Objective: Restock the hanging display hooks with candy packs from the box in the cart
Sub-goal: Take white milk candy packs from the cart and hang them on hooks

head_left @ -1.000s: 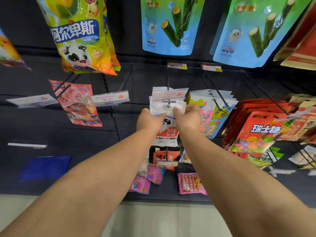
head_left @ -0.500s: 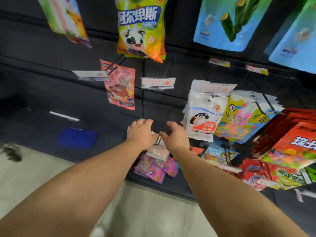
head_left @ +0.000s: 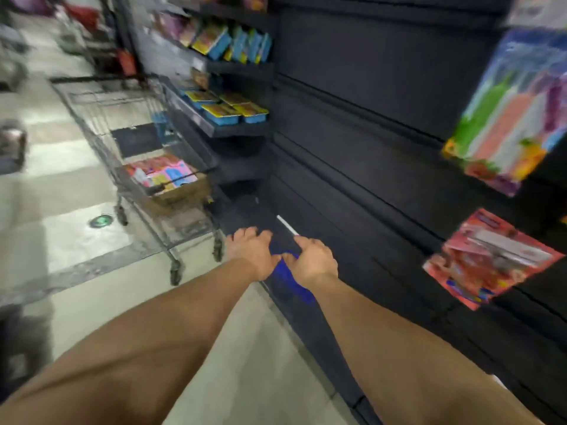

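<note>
Both hands, left hand (head_left: 253, 254) and right hand (head_left: 313, 260), hang loosely curled and empty; candy packs (head_left: 162, 174) remain in the cart's box (head_left: 181, 194), so restocking is unfinished.

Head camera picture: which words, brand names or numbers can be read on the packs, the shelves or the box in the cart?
None can be read; the picture is motion-blurred.
Red pack on the display: print smeared.
Striped bag above it: blurred.
Packs in the box in the cart: colours only.
Yellow-and-blue shelf boxes: too small, blurred.
</note>
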Demonstrator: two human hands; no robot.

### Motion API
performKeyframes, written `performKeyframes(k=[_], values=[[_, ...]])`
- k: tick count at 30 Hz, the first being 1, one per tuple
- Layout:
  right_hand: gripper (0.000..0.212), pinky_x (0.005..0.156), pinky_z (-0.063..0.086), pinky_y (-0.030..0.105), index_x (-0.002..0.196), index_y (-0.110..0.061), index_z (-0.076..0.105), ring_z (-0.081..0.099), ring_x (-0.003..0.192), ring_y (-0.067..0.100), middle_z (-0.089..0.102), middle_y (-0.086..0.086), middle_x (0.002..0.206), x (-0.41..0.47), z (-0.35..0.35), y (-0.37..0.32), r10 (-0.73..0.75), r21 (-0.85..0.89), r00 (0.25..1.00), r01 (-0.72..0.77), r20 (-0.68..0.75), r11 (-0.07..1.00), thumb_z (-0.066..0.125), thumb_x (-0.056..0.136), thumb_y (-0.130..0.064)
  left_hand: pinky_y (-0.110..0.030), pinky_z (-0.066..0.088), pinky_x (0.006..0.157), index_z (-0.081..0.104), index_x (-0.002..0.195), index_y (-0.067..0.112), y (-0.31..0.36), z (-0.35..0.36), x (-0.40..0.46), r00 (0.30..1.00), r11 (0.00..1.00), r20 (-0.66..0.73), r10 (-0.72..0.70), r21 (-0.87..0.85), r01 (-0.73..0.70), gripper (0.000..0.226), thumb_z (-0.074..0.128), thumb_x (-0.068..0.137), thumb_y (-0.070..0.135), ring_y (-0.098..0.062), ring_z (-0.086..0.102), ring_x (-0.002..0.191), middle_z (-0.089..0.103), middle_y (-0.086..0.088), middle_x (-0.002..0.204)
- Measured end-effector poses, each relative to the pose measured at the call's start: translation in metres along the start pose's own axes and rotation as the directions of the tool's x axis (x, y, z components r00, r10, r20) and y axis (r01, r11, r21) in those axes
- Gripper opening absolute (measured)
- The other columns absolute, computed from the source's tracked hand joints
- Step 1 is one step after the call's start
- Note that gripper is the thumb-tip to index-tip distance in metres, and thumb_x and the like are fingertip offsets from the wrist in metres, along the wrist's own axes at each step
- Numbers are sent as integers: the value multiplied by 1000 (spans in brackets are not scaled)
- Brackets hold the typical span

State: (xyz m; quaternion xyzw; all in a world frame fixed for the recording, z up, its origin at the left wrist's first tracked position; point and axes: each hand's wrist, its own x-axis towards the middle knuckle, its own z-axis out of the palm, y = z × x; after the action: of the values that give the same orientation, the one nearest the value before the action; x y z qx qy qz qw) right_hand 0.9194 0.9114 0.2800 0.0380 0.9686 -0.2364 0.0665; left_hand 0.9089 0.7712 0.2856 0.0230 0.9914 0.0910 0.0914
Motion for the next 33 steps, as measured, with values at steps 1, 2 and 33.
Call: performKeyframes(k=[1,2,33], values=[[58,110,38,43,149,-32,38,36,139,25,41,2,151,14,12,-30,-39,-4,999,39,13,999,52,96,-48,-42,27,119,32,156,29,-32,-10,6,999,999,-8,-47,3,47,68,47,98,62,-31,29,148,31,-8,162],[58,109,39,42,148,-32,40,38,138,25,42,2,151,28,22,-58,-81,-2,997,81,18,997,53,95,-49,-43,29,119,34,155,29,-63,-20,11,996,996,-12,-90,2,90,67,47,98,62,-33,32,146,34,-9,160],[56,93,51,33,141,-20,47,55,118,29,54,9,135,481,159,-384,-290,54,921,286,259,957,59,93,-46,-45,38,113,35,154,26,-430,-122,342,811,785,14,-585,-241,570,67,53,97,57,-35,40,141,42,-12,156]])
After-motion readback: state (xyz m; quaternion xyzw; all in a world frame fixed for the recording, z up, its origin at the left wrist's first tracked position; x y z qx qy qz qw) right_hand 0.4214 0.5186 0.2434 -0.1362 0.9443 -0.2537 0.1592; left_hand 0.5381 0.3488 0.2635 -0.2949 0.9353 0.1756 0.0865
